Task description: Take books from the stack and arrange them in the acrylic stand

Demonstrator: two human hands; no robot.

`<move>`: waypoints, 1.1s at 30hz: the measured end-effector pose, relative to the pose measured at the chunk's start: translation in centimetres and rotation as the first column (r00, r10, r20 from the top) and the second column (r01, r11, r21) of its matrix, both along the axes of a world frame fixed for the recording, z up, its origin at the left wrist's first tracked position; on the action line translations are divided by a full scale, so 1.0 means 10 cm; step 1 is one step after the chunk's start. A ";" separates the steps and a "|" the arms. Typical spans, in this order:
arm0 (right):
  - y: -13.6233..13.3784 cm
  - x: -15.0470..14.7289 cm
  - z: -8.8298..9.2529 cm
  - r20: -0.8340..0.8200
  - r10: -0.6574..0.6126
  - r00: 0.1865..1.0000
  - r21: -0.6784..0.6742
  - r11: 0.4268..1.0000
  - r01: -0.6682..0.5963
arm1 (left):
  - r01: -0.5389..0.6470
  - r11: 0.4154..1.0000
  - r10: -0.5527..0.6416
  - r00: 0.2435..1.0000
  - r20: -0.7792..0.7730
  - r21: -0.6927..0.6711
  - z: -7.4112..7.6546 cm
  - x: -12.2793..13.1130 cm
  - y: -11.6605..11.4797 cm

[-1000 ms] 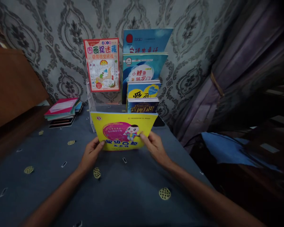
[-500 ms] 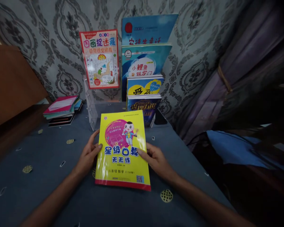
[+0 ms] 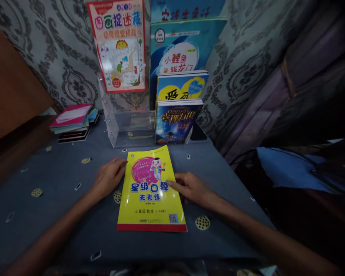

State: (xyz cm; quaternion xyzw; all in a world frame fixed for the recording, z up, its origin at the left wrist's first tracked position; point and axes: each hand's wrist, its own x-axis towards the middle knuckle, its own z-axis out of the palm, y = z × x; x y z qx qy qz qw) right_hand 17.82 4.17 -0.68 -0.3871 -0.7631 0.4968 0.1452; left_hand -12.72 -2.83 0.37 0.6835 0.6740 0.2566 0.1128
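Note:
A yellow workbook (image 3: pixel 151 191) with a cartoon child and a red bottom strip lies flat on the grey-blue tablecloth (image 3: pixel 60 207). My left hand (image 3: pixel 107 177) rests beside its upper left edge, fingers stretched flat and touching the cover's edge. My right hand (image 3: pixel 191 188) lies at the right edge, thumb on the cover and fingers curled at the side of the book. Behind the workbook stands a clear acrylic book stand (image 3: pixel 123 126) with an empty front left slot.
The stand holds a red-framed picture book (image 3: pixel 119 46), a teal book (image 3: pixel 184 50), a yellow and blue book (image 3: pixel 181 86) and a dark blue book (image 3: pixel 175 120). A pile of books (image 3: pixel 73 122) lies at the back left. Curtains (image 3: pixel 290 88) hang to the right.
The workbook has come down from upright in front of the stand to flat on the table. Both hands have moved to its edges, the left one opening flat.

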 end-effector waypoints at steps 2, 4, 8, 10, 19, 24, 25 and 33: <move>0.06 0.01 0.10 0.198 -0.138 0.971 0.383 0.922 0.053 | 0.061 0.996 -0.054 0.993 -0.109 0.059 -0.01 0.03 0.07; 0.10 -0.09 0.17 0.250 -0.213 0.945 0.592 0.805 0.025 | 0.109 0.990 -0.091 0.978 -0.185 0.089 -0.06 0.07 0.14; 0.16 -0.58 0.17 0.100 0.093 0.991 0.642 0.754 -0.136 | 0.121 0.989 -0.093 0.954 -0.285 0.083 -0.20 0.14 0.20; 0.19 -0.86 0.10 0.072 0.258 0.963 0.628 0.739 -0.245 | 0.114 0.991 -0.086 0.948 -0.305 0.074 -0.25 0.16 0.20; 0.43 -0.93 -0.23 0.219 0.226 0.949 0.558 0.769 -0.312 | 0.104 0.994 -0.089 0.936 -0.340 0.024 -0.35 0.13 0.21; 0.62 -0.44 -0.30 0.200 0.114 0.973 0.572 0.793 -0.211 | 0.095 0.994 -0.106 0.913 -0.394 -0.047 -0.31 0.15 0.22; 0.65 -0.36 -0.31 0.186 0.111 0.976 0.579 0.790 -0.200 | 0.099 0.993 -0.115 0.908 -0.402 -0.061 -0.29 0.15 0.22; 0.69 -0.12 -0.26 0.057 0.005 0.998 0.584 0.811 -0.038 | 0.175 0.980 -0.201 0.859 -0.471 -0.099 -0.22 0.02 0.39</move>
